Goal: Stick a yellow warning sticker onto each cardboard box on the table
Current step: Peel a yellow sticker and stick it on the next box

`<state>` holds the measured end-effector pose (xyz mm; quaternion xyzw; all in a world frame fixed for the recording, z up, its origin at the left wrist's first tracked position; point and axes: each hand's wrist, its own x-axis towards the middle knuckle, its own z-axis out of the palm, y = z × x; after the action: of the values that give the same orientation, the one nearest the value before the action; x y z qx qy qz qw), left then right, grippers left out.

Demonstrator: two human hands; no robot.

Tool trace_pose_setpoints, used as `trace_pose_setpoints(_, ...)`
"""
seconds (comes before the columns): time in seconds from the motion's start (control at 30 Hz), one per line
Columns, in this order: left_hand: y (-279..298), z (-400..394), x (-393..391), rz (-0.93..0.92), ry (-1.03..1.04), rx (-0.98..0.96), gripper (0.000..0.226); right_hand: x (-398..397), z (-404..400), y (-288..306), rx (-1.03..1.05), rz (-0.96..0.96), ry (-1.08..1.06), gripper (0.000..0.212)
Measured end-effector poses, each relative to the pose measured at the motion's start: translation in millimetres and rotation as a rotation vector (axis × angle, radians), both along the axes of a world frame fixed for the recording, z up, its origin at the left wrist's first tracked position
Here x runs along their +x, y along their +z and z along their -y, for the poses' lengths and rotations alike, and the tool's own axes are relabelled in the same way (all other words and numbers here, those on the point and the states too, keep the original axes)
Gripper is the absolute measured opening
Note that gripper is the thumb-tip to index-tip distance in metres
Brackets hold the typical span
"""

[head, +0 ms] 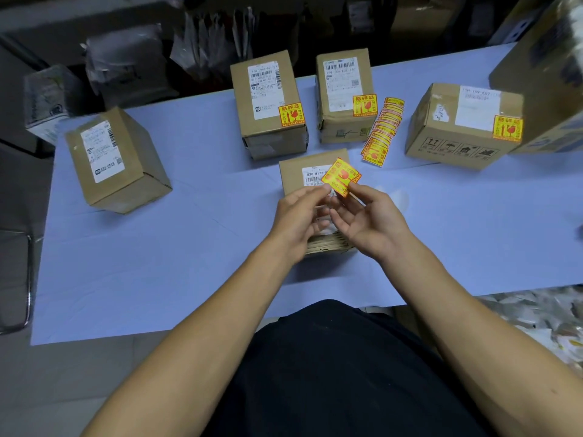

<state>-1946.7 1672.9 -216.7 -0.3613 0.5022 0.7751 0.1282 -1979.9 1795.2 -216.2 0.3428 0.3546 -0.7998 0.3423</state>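
**Sticker in hand, small box waiting beneath**

You are mid-step on the fourth box: both hands are raised over the small cardboard box [310, 175] lying directly under them on the worktop [157, 247]. Your left hand [298, 216] and right hand [367, 219] each pinch the yellow warning sticker [340, 177] between thumb and fingertips, the other fingers loosely curled, and the sticker is held tilted above the box's white shipping label. It looks as though you are separating the sticker from its backing, though your fingers hide the lower edge, so I cannot be sure the backing is off.

Beyond your hands, three boxes already carry a sticker: the tall box [268, 102] ahead and slightly left, the second tall box [344, 93] straight ahead, and the wide box [460, 124] ahead to your right. The strip of spare stickers [381, 130] lies just beyond your right hand, between the second tall box and the wide one. The unstickered box [116, 159] sits well off to your left.

Next, you need the adhesive side free, then lower the sticker flat onto bare cardboard beside the label, not across the barcode, and press it down from one edge. After that, the box on your far left remains.
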Motion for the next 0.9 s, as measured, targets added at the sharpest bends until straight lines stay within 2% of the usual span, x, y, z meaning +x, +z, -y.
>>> trace_pose_setpoints(0.13, 0.6, -0.6, -1.5, -0.049, 0.045, -0.051, 0.013, 3.4, 0.0, -0.2, 0.003, -0.016, 0.034, 0.012)
trace_pose_setpoints(0.2, 0.4, -0.2, -1.6, -0.083, 0.034, -0.138, 0.017, 4.6, -1.4, -0.6, 0.038, -0.051, 0.069, 0.011)
trace_pose_setpoints(0.3, 1.4, 0.9, -1.0, -0.158, -0.019, -0.317, 0.021, 8.2, -2.3, -1.5, 0.263, -0.213, 0.22, 0.008)
trace_pose_setpoints(0.37, 2.7, 3.8, -0.6, -0.205, -0.092, -0.395, 0.021, 9.9, -8.4, -3.2, 0.403, -0.332, 0.271, 0.023)
trace_pose_setpoints(0.43, 4.8, 8.0, -0.8, -0.208, -0.183, -0.385, 0.021, 9.3, -19.3, -3.3, 0.457, -0.438, 0.274, 0.027)
trace_pose_setpoints(0.53, 6.1, 13.5, 0.7, -0.142, -0.295, -0.316, 0.02, 8.8, -34.2, -2.8, 0.533, -0.576, 0.368, 0.002)
trace_pose_setpoints(0.63, 2.1, 12.4, 2.8, -0.074, -0.373, -0.355, 0.021, 11.5, -41.7, -8.5, 0.615, -0.61, 0.427, 0.012)
trace_pose_setpoints(0.73, -5.9, 8.4, 3.5, -0.041, -0.46, -0.528, 0.021, 15.9, -46.4, -18.6, 0.669, -0.57, 0.45, 0.018)
trace_pose_setpoints(0.9, -14.6, -6.9, 7.3, -0.131, -0.697, -0.939, 0.014, 23.2, -56.6, -36.4, 0.874, -0.615, 0.507, 0.018)
